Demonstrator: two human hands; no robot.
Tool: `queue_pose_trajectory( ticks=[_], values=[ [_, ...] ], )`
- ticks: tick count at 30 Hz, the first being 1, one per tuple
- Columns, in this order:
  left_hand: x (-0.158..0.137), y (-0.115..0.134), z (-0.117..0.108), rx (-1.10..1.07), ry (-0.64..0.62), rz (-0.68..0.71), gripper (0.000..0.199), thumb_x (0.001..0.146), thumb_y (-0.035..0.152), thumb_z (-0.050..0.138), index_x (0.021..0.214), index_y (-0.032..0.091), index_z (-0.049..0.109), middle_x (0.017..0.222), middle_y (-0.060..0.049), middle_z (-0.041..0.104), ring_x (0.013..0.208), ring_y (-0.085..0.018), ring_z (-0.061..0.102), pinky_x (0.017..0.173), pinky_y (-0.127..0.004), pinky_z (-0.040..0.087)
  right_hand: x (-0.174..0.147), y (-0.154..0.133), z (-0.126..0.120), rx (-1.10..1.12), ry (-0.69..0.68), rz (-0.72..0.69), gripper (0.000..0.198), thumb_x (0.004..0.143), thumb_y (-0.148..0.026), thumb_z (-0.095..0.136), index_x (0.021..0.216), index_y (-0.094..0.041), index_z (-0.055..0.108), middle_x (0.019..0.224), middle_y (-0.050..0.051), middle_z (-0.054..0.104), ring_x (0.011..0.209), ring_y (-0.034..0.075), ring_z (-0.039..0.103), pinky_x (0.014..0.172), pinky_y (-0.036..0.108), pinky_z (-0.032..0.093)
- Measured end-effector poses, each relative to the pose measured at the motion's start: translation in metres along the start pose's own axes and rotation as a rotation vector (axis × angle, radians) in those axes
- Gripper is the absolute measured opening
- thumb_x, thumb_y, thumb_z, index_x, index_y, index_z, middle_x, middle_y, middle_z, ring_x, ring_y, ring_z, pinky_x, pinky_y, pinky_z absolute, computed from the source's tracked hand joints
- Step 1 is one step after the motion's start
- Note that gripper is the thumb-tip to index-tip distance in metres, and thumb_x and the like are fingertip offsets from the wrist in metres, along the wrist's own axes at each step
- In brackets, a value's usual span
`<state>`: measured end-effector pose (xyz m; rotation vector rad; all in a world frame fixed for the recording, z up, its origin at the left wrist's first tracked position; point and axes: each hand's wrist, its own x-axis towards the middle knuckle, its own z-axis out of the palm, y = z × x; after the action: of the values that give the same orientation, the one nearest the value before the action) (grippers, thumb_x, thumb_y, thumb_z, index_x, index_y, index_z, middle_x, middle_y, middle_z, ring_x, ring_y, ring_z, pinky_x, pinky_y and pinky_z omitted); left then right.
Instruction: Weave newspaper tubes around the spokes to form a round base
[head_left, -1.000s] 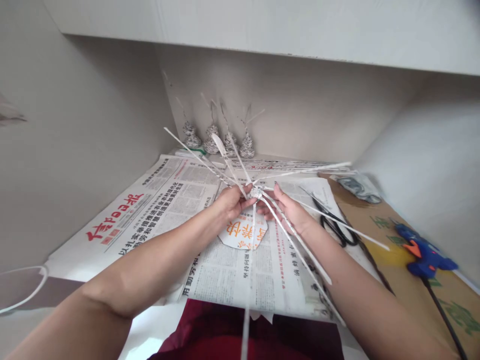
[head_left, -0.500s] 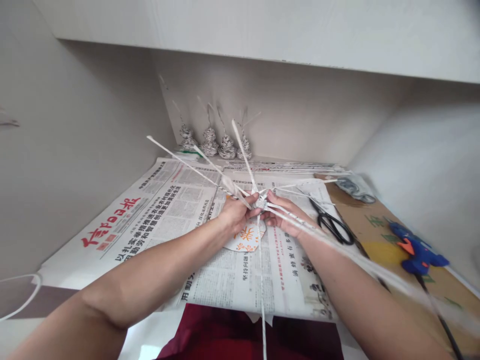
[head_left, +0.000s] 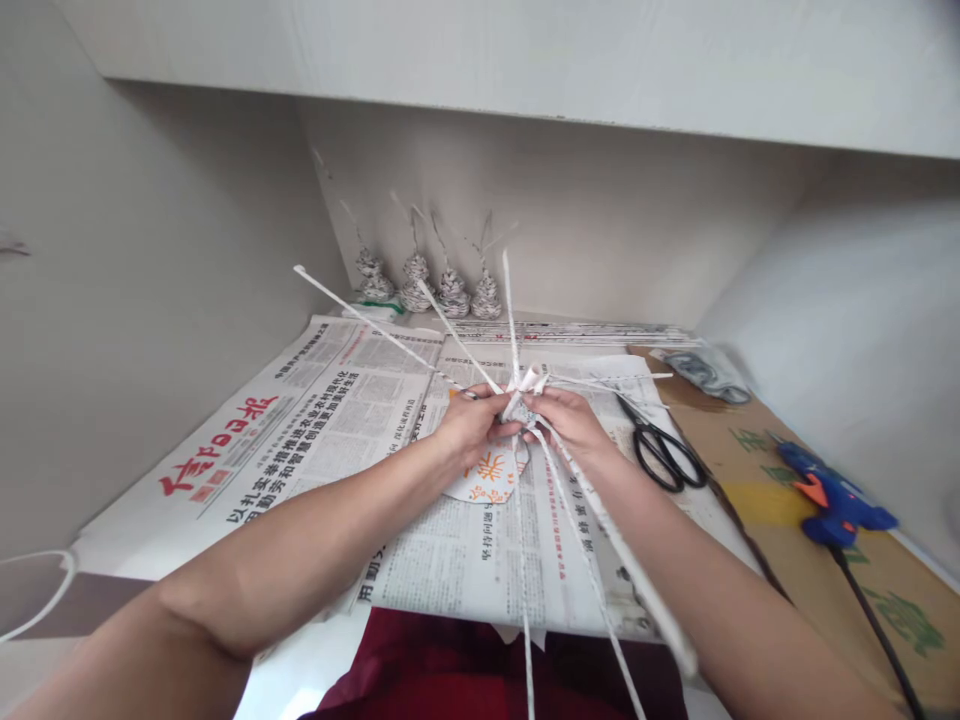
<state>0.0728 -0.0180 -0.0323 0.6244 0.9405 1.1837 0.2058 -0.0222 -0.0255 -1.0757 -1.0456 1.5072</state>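
Observation:
Between my two hands is a small weaving of rolled newspaper tubes, its long white strands radiating outward. My left hand pinches its left side, fingers closed. On the other side my right hand is closed on the weaving where strands cross near the thumb. One long strand points away toward the back wall, and others slope toward my lap past my right forearm. Beneath the hands lies a white card with orange writing, partly covered.
Spread newspaper covers the table. Black scissors lie at right, beside cardboard bearing a blue glue gun and a clear plastic bag. Several woven gourds and paper tubes sit at the back.
The strands that swept right over my right forearm now hang down toward my lap. The far strands have shifted to the right, and my right hand has closed in on the weaving's centre.

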Motion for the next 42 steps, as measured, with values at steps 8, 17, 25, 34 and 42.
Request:
queue_pose_trajectory(
  ticks=[8, 17, 25, 34, 42],
  values=[
    [-0.001, 0.001, -0.002, 0.006, -0.097, -0.028, 0.014, 0.068, 0.013, 0.071, 0.080, 0.011, 0.064, 0.075, -0.005, 0.063, 0.060, -0.013, 0.062, 0.051, -0.024, 0.056, 0.004, 0.013, -0.003, -0.088, 0.116, -0.177, 0.031, 0.060, -0.041, 0.078, 0.073, -0.013, 0.070, 0.065, 0.004, 0.068, 0.048, 0.012, 0.054, 0.040, 0.022, 0.042],
    [-0.001, -0.002, -0.002, 0.168, -0.070, 0.156, 0.024, 0.061, 0.028, 0.078, 0.077, 0.012, 0.069, 0.062, -0.001, 0.062, 0.046, -0.007, 0.048, 0.041, -0.018, 0.036, -0.004, -0.002, -0.003, -0.405, 0.245, -0.329, 0.022, 0.066, -0.039, 0.072, 0.070, -0.017, 0.068, 0.064, 0.002, 0.067, 0.056, 0.016, 0.057, 0.054, 0.026, 0.042],
    [0.002, -0.001, -0.003, 0.154, -0.079, 0.154, 0.029, 0.055, 0.025, 0.079, 0.081, 0.013, 0.073, 0.068, -0.004, 0.069, 0.057, -0.013, 0.059, 0.057, -0.024, 0.045, -0.002, 0.003, -0.004, -0.255, 0.160, -0.235, 0.024, 0.068, -0.040, 0.069, 0.067, -0.018, 0.063, 0.058, 0.001, 0.062, 0.052, 0.014, 0.053, 0.049, 0.025, 0.040],
    [0.000, -0.005, -0.001, 0.240, -0.060, 0.369, 0.022, 0.061, 0.021, 0.074, 0.081, 0.013, 0.075, 0.074, -0.005, 0.071, 0.061, -0.014, 0.061, 0.060, -0.024, 0.047, 0.003, 0.003, 0.003, 0.039, 0.139, 0.073, 0.015, 0.063, -0.029, 0.071, 0.064, -0.015, 0.065, 0.050, 0.000, 0.058, 0.042, 0.011, 0.048, 0.033, 0.021, 0.037],
    [0.004, 0.004, -0.011, 0.616, -0.145, 0.523, 0.019, 0.064, 0.010, 0.066, 0.075, 0.021, 0.076, 0.075, -0.003, 0.070, 0.075, -0.018, 0.062, 0.075, -0.026, 0.046, 0.005, 0.005, -0.005, 0.048, 0.104, 0.134, 0.004, 0.061, -0.016, 0.068, 0.062, -0.015, 0.065, 0.053, 0.001, 0.061, 0.044, 0.012, 0.053, 0.038, 0.022, 0.047]
  ],
)
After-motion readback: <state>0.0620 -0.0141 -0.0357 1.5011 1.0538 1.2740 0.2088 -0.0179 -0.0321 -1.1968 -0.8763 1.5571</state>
